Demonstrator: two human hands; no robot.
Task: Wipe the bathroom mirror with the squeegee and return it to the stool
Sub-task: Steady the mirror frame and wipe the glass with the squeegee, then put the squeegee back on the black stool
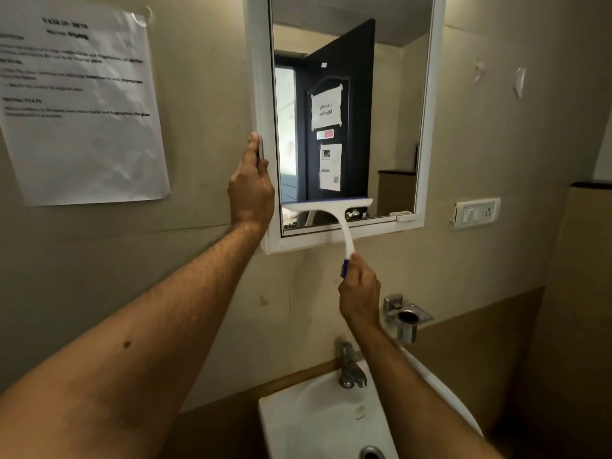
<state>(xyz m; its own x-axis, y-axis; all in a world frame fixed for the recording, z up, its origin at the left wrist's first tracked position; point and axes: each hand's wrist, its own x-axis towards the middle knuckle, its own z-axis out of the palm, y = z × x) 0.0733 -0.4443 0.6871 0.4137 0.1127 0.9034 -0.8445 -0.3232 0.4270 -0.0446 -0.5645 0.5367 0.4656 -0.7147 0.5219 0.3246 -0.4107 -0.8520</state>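
The right hand (pixel 359 293) was closed around the blue end of the squeegee (pixel 331 213) handle, below the bottom edge of the mirror (pixel 390 127). The white handle curved up across the mirror's white frame (pixel 430 94), and the squeegee's blade lay flat against the glass near its bottom edge, reaching toward the bottom-left corner. The left hand (pixel 251 187) gripped the left edge of the frame, thumb laid up along the outer side, the fingers curled round the front.

The glass reflected a dark door carrying taped papers. A printed sheet (pixel 79 104) was stuck to the wall left of the mirror; a switch plate (pixel 477 213) sat on the wall beside the mirror's bottom-right corner. Below, a white sink (pixel 318 422) with a metal tap (pixel 349 366) at its back edge stood under the right forearm, and a metal cup holder (pixel 407 321) was fixed to the wall just right of that wrist.
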